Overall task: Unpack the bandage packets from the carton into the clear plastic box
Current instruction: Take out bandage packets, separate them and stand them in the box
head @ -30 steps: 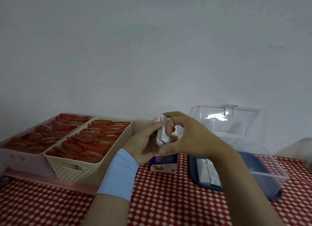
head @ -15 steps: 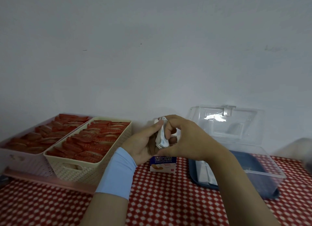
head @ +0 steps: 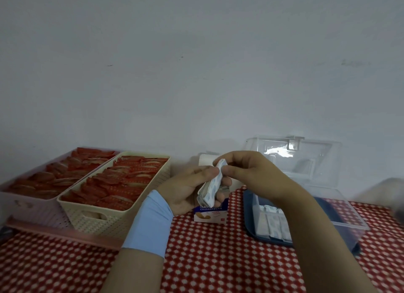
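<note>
**Desk:** What are you getting at the far left?

**Me:** I'm seeing a pink basket [head: 32,202] with a cream basket [head: 109,218] touching its right side. Both are sitting on the red checked cloth [head: 218,262] and both are carrying rows of red packets [head: 122,183]. A pink strip [head: 65,232] is lying along the front of them.

**Desk:** And the hands?

**Me:** I'm watching the left hand [head: 188,190], with a blue wristband [head: 148,220] on its wrist. It is curling its fingers round the lower part of a small stack of bandage packets [head: 211,186], and its thumb is pressing on the near face. The stack is tilting a little and is being held up off the cloth, in front of the carton [head: 209,215]. The blue and white carton is standing upright on the cloth behind that hand.

**Desk:** The other hand?

**Me:** The right hand [head: 249,172] is pinching the top end of the same stack between thumb and forefinger, with the remaining fingers curling above it.

**Desk:** And the box?

**Me:** Just right of the carton, the clear plastic box [head: 345,209] is sitting open, with its lid [head: 293,159] leaning back toward the wall. I'm making out several white packets [head: 273,224] lying flat in its left part, on a dark blue floor. The right forearm is crossing in front and hiding some of them.
</note>
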A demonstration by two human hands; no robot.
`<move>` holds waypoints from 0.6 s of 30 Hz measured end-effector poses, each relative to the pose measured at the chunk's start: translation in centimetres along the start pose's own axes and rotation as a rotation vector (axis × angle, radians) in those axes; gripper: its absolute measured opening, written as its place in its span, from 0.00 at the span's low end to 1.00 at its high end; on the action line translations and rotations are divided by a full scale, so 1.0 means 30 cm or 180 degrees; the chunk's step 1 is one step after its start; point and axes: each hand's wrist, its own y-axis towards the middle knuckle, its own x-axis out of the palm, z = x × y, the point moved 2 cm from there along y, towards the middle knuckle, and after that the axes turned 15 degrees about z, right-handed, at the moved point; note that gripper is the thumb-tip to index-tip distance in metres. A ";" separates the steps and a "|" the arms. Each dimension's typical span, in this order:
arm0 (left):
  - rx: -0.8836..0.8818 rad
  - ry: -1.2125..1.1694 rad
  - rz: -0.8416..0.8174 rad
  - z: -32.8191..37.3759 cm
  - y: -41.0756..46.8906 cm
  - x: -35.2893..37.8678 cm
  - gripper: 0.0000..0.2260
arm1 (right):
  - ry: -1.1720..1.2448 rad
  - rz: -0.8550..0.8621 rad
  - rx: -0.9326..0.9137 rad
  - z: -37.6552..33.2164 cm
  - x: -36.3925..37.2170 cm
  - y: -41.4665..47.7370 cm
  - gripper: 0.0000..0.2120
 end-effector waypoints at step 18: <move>0.1317 0.2594 0.1143 -0.017 0.034 0.249 0.03 | -0.1094 0.0743 0.0036 0.005 -0.279 -0.092 0.06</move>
